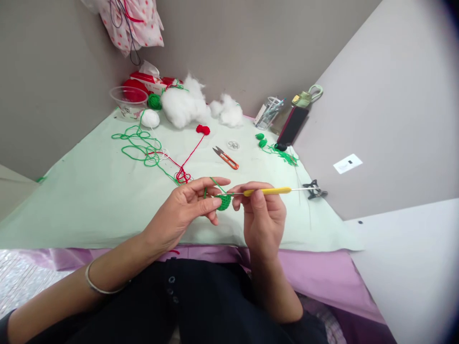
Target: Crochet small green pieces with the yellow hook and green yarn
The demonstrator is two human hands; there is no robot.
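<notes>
My left hand (191, 203) pinches a small green crocheted piece (224, 202) between thumb and fingers, with green yarn (217, 184) running over the raised index finger. In my right hand (264, 215) is a crochet hook (272, 191) with a yellow handle, gripped from above and pointing left. The hook's metal tip reaches the top edge of the green piece. Both hands are above the front part of the table, close together. Loose green yarn (138, 148) trails over the tabletop towards my left hand.
Orange-handled thread snips (225, 157) and a small clear dish (233, 145) lie beyond my hands. Red yarn (182, 176) leads to a red piece (202, 129). White stuffing (184, 102) sits at the back. A phone (293, 125) leans by a bottle on the right.
</notes>
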